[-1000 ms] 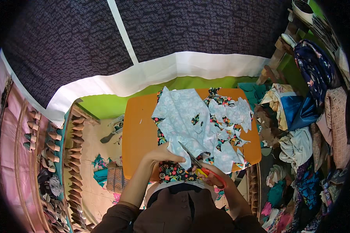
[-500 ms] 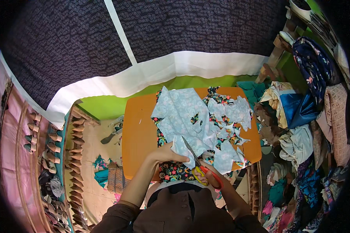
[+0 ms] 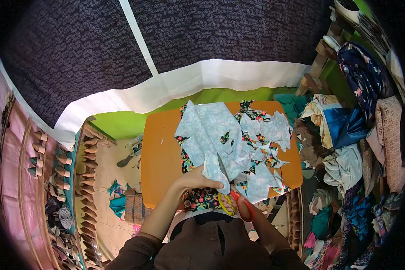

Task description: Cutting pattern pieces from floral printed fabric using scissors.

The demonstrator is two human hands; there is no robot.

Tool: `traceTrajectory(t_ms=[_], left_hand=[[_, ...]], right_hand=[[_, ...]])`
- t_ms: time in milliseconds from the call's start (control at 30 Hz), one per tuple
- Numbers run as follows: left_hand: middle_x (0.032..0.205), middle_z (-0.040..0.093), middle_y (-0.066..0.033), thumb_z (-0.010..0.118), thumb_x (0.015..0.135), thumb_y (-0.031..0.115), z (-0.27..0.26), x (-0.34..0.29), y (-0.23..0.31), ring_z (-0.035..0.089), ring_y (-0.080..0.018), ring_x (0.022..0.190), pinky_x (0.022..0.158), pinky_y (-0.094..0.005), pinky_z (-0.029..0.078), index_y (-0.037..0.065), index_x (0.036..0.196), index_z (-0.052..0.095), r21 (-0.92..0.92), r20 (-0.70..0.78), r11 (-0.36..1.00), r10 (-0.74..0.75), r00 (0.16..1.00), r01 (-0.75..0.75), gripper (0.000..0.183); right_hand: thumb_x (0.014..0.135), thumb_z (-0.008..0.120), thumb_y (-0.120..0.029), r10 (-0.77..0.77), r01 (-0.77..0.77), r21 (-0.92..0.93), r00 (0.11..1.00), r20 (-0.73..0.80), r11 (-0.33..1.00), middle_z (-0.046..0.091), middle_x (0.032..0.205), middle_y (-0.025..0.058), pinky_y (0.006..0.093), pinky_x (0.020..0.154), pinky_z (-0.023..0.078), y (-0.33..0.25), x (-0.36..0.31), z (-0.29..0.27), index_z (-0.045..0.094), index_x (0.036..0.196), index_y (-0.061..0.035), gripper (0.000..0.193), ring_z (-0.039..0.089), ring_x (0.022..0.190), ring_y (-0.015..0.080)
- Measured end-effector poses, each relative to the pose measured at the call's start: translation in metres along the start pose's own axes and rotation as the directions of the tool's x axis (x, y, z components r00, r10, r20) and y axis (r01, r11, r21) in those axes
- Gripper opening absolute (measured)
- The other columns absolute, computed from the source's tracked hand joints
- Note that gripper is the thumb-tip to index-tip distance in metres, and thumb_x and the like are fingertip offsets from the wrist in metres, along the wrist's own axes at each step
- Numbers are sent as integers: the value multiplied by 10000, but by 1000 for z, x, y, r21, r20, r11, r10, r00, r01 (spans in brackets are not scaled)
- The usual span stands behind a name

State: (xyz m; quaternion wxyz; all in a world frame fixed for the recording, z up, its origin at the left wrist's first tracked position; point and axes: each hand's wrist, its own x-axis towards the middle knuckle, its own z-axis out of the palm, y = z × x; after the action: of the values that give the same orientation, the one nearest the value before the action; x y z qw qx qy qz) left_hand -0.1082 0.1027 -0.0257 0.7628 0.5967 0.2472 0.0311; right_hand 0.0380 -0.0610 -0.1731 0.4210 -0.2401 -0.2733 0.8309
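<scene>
My left hand grips the near edge of a cloth, pale on the side facing up and dark floral on the other, with the thumb lying on top. In my right hand is a pair of scissors with one red and one yellow handle. Their blades point away from me and lie at the pale cloth, just right of my left thumb. Whether the cloth is between the blades is hard to make out. Cut pale and floral cloth scraps lie to the right, near the scissors.
Everything lies on a small orange table. Heaped fabrics crowd the right side. Racks of shoe-shaped pieces stand at the left. Beyond the table hangs a dark patterned curtain with a white lower border. Fabric pieces lie on the floor at left.
The scissors have turned more upright and shifted slightly, their blades now against the cloth by my left thumb. My right hand has moved a little left; the held cloth edge has shifted slightly right.
</scene>
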Motion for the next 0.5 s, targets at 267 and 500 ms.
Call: traceTrajectory(t_ms=[267, 500], left_hand=[[794, 461, 18, 510, 833, 336, -15, -3, -8, 420, -64, 702, 608, -186, 365, 35, 1183, 382, -212, -98, 973, 70, 993, -89, 479], [645, 386, 65, 423, 886, 292, 3, 6, 1, 328, -30, 575, 494, -188, 287, 20, 843, 512, 151, -288, 955, 290, 913, -256, 289]], right_hand=[[692, 410, -694, -129, 96, -174, 973, -190, 980, 336, 804, -25, 165, 500, 285, -72, -16, 76, 329, 1144, -122, 733, 312, 608, 43], [698, 399, -693, -172, 84, -309, 948, -268, 947, 338, 796, -31, 160, 499, 280, -82, -22, 84, 334, 1130, -109, 730, 309, 607, 40]])
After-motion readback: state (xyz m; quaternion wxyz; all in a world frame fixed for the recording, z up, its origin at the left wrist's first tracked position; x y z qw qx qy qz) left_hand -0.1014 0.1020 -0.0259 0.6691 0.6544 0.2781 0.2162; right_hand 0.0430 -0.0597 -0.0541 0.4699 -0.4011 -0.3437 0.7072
